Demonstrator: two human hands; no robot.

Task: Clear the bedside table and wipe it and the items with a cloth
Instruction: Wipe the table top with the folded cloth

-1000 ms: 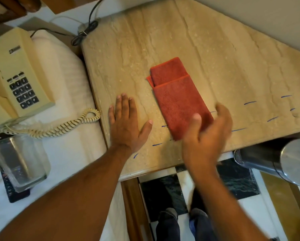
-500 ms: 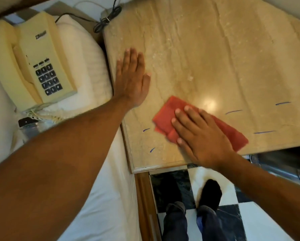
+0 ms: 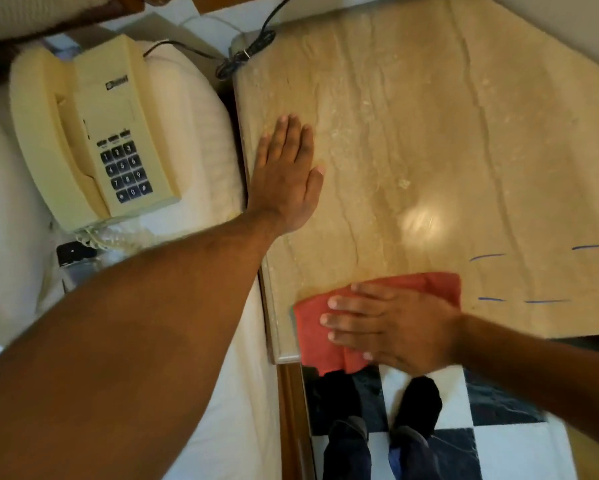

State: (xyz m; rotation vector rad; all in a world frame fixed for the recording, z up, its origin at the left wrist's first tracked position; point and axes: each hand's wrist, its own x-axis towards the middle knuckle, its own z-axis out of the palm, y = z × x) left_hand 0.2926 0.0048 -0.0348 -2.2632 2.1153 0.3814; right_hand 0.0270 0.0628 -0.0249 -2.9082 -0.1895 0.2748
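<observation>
Cloth [image 3: 313,336] lengthwise along front edge, overhanging; right hand [image 3: 393,332] flat atop.

Left hand [image 3: 288,176] flat, fingers together, arm outstretched; right hand [image 3: 393,329] flat, palm down, fingers pointing left.

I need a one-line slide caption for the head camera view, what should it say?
Right hand presses a red cloth on the marble table; left hand lies flat.
</observation>
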